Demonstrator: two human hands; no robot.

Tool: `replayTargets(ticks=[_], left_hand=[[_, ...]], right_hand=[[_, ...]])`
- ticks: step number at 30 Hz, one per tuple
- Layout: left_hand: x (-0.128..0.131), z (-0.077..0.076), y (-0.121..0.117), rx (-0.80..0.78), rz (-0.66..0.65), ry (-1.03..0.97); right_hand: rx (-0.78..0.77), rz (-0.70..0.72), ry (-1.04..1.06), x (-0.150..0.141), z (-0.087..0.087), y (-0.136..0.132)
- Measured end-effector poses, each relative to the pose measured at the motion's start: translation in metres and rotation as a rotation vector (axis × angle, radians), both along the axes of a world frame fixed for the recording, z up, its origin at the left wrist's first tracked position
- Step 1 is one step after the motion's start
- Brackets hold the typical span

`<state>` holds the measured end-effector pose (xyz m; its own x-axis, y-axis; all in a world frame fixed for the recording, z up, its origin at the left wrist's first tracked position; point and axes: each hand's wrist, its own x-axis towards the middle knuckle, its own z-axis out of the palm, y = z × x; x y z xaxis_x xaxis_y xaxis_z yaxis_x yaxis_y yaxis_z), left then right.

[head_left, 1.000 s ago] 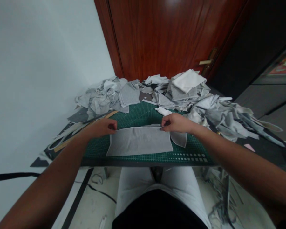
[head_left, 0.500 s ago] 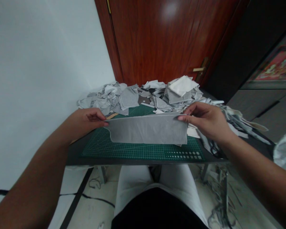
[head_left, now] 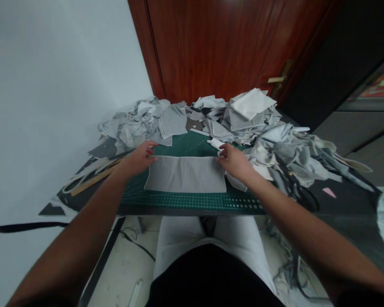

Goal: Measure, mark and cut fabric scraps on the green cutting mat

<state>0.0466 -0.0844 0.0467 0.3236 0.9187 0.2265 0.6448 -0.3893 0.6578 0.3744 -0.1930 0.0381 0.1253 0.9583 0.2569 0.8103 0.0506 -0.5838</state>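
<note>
head: left hand's (head_left: 140,158) fingers parted, right hand's (head_left: 235,161) curled, touching cloth (head_left: 186,175).

We list, first, a left arm (head_left: 89,224), forearm bare, slanting forward and inward; its wrist (head_left: 123,172) runs nearly straight. Left hand (head_left: 140,160): back uppermost, fingers (head_left: 151,144) loosely bent, thumb (head_left: 152,160) held apart from the forefinger. Second, a right arm (head_left: 299,221), likewise bare along the forearm and angled inward. Right hand (head_left: 237,162): fingers curled toward the thumb; whether their tips meet, we cannot tell. We record both hands as roughly level, well apart.
</note>
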Motion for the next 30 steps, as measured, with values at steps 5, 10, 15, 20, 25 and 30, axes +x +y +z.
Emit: replayTargets(ticks=[5, 10, 15, 20, 25, 30], left_hand=[[0.062, -0.059, -0.051, 0.191, -0.094, 0.298], [0.046, -0.087, -0.079, 0.144, -0.049, 0.600], [-0.015, -0.086, -0.064, 0.110, 0.036, 0.702], [-0.013, -0.085, -0.080, 0.040, 0.108, 0.730], [-0.012, -0.071, -0.114, -0.062, 0.193, 0.776], [-0.046, -0.044, -0.121, -0.128, 0.134, 0.734]], right_hand=[[0.085, 0.211, -0.197, -0.102, -0.052, -0.003], [-0.064, 0.188, -0.296, -0.107, -0.088, -0.025], [-0.109, 0.003, -0.417, -0.039, -0.095, -0.049], [-0.002, 0.059, -0.430, -0.063, -0.083, -0.060], [0.040, 0.482, -0.329, -0.158, -0.081, -0.054], [0.142, 0.633, -0.315, -0.199, -0.098, -0.054]])
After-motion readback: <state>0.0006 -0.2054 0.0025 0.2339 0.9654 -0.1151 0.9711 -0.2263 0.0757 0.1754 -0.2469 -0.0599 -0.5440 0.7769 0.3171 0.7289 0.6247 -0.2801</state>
